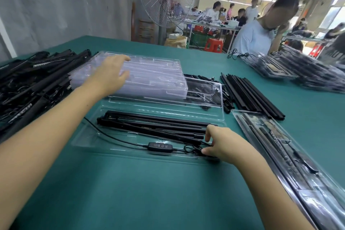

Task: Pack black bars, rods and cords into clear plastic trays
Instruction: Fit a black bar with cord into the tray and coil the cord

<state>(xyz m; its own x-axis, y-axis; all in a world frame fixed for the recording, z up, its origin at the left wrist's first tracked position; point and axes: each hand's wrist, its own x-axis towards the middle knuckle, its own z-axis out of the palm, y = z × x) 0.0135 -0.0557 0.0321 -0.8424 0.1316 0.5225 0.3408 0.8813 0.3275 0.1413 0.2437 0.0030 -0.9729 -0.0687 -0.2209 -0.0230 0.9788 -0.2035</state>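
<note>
A clear plastic tray (89, 138) lies open on the green table in front of me. Black bars (158, 125) fill its upper half, and a black cord with an inline controller (160, 146) runs along its lower half. My right hand (220, 144) pinches the coiled end of the cord (192, 148) at the tray's right end. My left hand (112, 73) reaches out with straight fingers onto a stack of empty clear trays (153, 78) behind the open tray.
A heap of black bars and cords (33, 84) lies at the left. Loose black rods (250, 95) lie right of the stack. Packed trays sit at the right (276, 147) and far right (291, 69). A person in a light shirt (255, 37) stands across the table.
</note>
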